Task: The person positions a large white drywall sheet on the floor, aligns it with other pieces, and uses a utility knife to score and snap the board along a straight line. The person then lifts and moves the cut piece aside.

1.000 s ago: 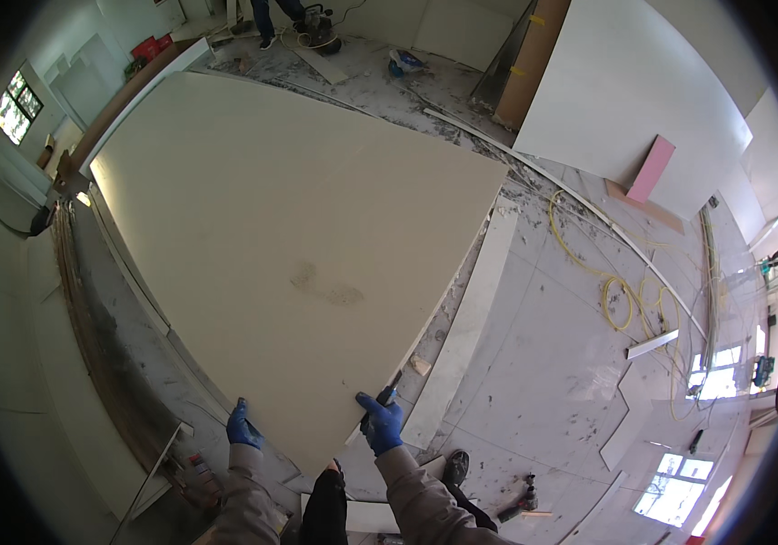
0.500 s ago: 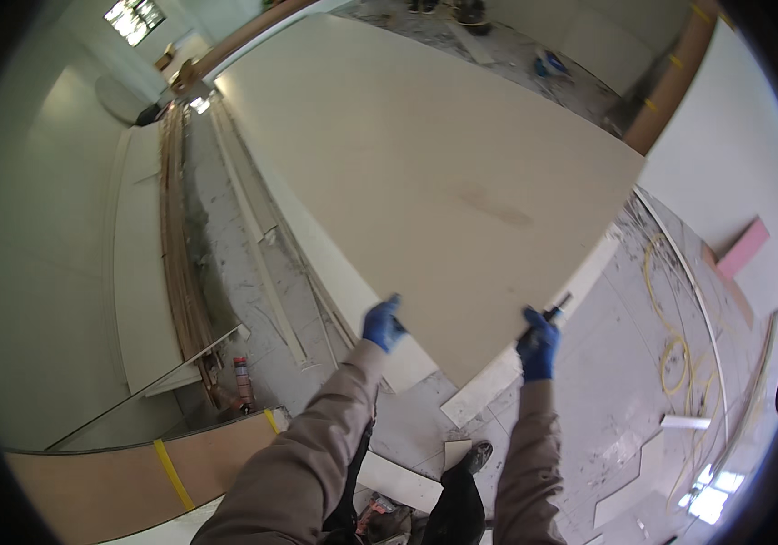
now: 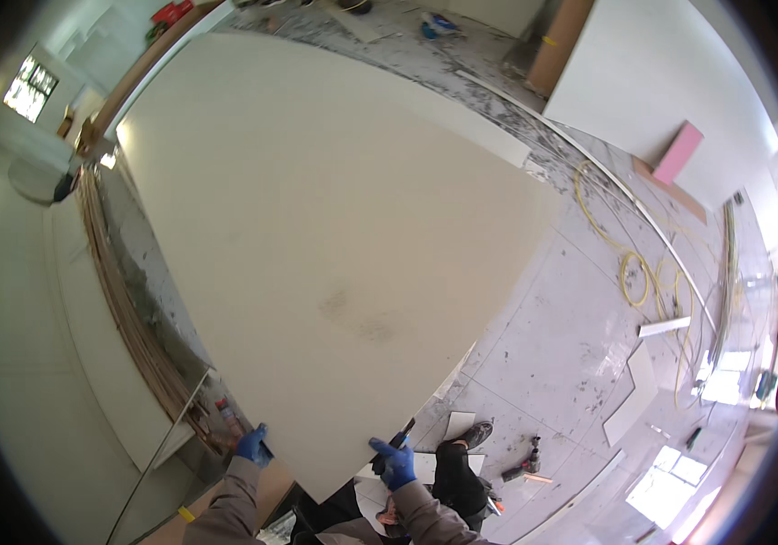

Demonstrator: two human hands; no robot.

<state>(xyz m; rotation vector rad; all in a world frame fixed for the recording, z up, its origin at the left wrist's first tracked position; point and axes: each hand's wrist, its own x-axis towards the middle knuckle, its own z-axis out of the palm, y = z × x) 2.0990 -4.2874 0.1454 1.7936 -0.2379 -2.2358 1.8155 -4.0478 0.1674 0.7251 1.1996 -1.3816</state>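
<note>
A large cream-coloured board (image 3: pixel 334 245) fills the middle of the view, with a dark smudge on its face. My left hand (image 3: pixel 253 446), in a blue glove, grips its left edge near the closest corner. At the near right edge my right hand (image 3: pixel 396 463), also gloved in blue, has its fingers closed on the board. A slim dark tool (image 3: pixel 404 432) sticks out from that same hand; its exact kind is hard to make out. The undersides of both grips are hidden.
Long thin strips (image 3: pixel 125 309) lie along the left wall. To the right are a coiled yellow hose (image 3: pixel 633 277), a white offcut (image 3: pixel 663 327) and a cordless drill (image 3: pixel 525 460). A pink block (image 3: pixel 678 153) rests by a leaning white panel (image 3: pixel 653 91). My shoe (image 3: pixel 476 434) is near the board's corner.
The board has come closer to me, and both hands now sit lower and further left in view. More floor shows beyond its far right edge. The view has shifted too.
</note>
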